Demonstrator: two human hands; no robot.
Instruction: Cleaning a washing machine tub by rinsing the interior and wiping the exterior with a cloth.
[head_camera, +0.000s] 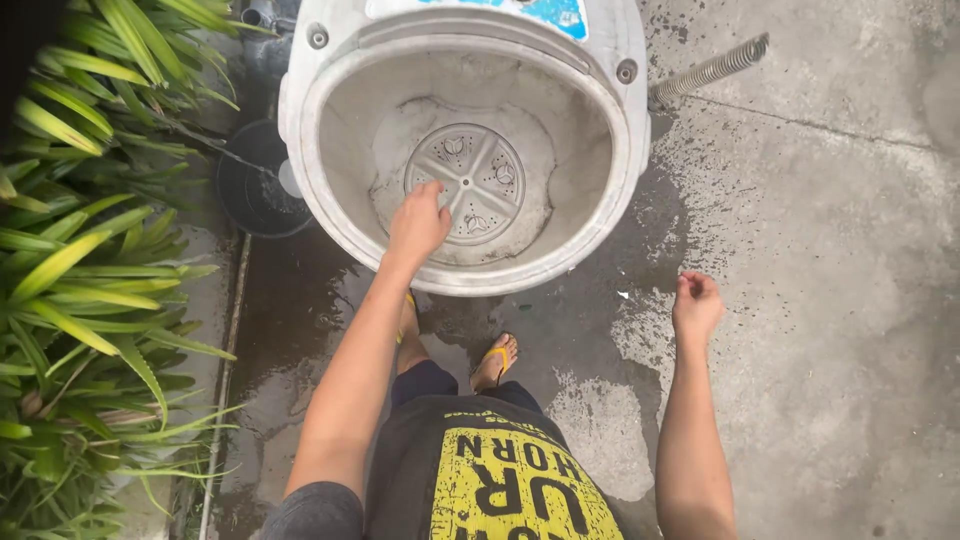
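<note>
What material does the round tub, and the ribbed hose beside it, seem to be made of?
The round tub looks like moulded plastic, off-white and matt, with stained walls and a thick rounded rim. The ribbed hose seems to be grey corrugated plastic, judging by its even ridges, though metal cannot be excluded.

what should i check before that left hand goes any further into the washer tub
1. Left hand position: inside the washer tub, over the edge of the pulsator disc - ok.
2. Left hand empty: nothing seen in its grip, though the fingers curl down - cannot tell.
3. Right hand clear of the tub: hangs loosely closed over the concrete floor, holding nothing visible - ok.
4. Tub contents: no laundry or standing water, only pale residue on the bottom - ok.
5. Footing: floor around the sandalled feet is wet - not ok.
6. Machine powered off: no plug or switch in view - cannot tell.
</note>
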